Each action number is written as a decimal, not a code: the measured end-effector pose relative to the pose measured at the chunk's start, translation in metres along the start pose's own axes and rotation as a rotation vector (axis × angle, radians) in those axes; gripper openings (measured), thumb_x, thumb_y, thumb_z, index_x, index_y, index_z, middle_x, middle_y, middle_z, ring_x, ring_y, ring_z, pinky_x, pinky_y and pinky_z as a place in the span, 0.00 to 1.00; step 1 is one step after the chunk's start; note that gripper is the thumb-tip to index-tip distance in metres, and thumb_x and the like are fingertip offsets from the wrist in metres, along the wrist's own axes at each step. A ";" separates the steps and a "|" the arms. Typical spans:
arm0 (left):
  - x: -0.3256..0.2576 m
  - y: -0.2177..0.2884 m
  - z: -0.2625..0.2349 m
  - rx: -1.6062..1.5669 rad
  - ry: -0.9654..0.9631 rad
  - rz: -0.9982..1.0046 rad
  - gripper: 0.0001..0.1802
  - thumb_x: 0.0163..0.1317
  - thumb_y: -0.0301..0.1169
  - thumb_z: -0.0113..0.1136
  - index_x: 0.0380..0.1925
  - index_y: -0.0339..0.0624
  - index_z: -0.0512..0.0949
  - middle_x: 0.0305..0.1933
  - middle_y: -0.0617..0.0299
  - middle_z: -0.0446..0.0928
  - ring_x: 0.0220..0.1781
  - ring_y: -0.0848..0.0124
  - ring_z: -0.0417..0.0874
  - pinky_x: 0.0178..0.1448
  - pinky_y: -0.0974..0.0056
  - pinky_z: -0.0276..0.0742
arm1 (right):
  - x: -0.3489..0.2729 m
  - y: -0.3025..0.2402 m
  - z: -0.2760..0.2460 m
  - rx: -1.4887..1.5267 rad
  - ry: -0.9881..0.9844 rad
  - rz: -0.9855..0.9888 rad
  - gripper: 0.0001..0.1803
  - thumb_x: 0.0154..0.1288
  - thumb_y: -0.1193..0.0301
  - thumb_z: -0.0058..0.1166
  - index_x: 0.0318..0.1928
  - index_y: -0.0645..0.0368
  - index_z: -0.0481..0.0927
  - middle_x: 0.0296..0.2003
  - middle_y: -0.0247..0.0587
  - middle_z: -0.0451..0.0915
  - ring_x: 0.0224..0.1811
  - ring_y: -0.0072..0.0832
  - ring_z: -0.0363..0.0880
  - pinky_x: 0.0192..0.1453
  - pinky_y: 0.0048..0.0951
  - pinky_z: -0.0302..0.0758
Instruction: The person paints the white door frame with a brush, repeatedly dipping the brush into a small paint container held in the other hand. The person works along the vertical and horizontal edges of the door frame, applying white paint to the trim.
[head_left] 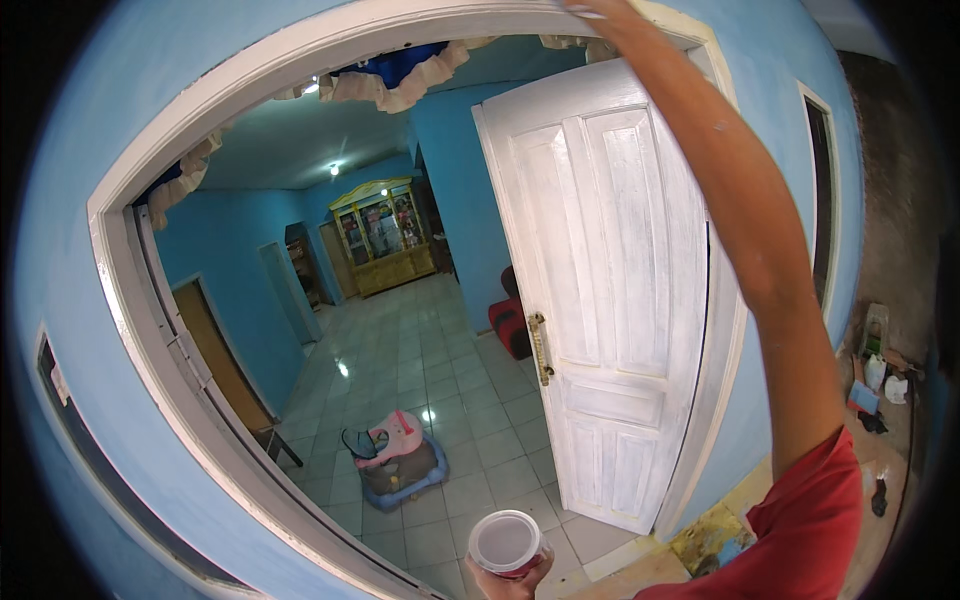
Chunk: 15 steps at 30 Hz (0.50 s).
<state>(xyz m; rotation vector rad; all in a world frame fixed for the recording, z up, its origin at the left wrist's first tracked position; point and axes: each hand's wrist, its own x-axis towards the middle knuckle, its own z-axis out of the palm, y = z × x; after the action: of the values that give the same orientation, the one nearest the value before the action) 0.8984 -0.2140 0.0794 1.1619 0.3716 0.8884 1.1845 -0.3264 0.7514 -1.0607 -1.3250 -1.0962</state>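
Note:
My left hand (537, 573) is wrapped round a round tub (518, 573) at the lower edge. The tub has a pale rim and a whitish inside, and its side looks reddish. My right arm, in a red sleeve, stretches up across the right side. At its end my right hand (592, 10) is by the top of the white door frame (420, 22), mostly cut off by the upper edge. Whether its fingers hold anything cannot be made out. Below it stands a white panelled door (620, 260), swung inward, with a brass-coloured handle (541, 348).
Inside on the tiled floor (460, 410) sits a pink and blue baby walker (403, 460). A yellow glass-fronted cabinet (395, 265) stands far back. A frilled curtain (405, 90) hangs behind the frame's top. Several odds and ends, among them a white bag (896, 388), lie outside at right.

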 end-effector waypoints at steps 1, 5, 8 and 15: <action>-0.001 -0.001 -0.001 0.003 0.013 -0.002 0.45 0.52 0.25 0.84 0.68 0.37 0.67 0.57 0.54 0.83 0.54 0.65 0.88 0.58 0.56 0.86 | -0.016 -0.007 -0.017 -0.107 0.042 0.153 0.26 0.59 0.51 0.82 0.45 0.58 0.90 0.37 0.42 0.89 0.40 0.30 0.88 0.42 0.35 0.85; -0.002 -0.001 -0.001 0.001 0.026 -0.010 0.46 0.52 0.25 0.83 0.69 0.37 0.65 0.58 0.53 0.83 0.55 0.64 0.87 0.60 0.56 0.86 | -0.045 0.023 -0.071 -0.260 0.104 0.127 0.24 0.64 0.53 0.79 0.48 0.61 0.91 0.42 0.45 0.92 0.42 0.36 0.89 0.42 0.34 0.85; 0.001 -0.005 0.000 -0.019 -0.001 -0.024 0.47 0.53 0.26 0.83 0.70 0.37 0.64 0.60 0.53 0.82 0.57 0.63 0.87 0.60 0.55 0.86 | -0.044 0.012 -0.078 -0.315 0.049 0.074 0.22 0.65 0.55 0.77 0.48 0.60 0.91 0.43 0.46 0.92 0.43 0.38 0.90 0.49 0.39 0.85; 0.003 -0.054 -0.026 -0.388 -0.075 -0.319 0.49 0.54 0.28 0.82 0.72 0.37 0.61 0.62 0.51 0.81 0.59 0.61 0.87 0.63 0.53 0.85 | -0.004 -0.068 0.029 -0.626 -0.208 -0.187 0.20 0.67 0.56 0.73 0.49 0.58 0.92 0.48 0.48 0.93 0.49 0.41 0.91 0.57 0.44 0.84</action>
<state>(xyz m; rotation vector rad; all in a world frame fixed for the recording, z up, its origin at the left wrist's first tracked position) 0.9050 -0.2013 0.0208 0.7494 0.2969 0.6014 1.1125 -0.3099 0.7446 -1.5607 -1.2887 -1.6389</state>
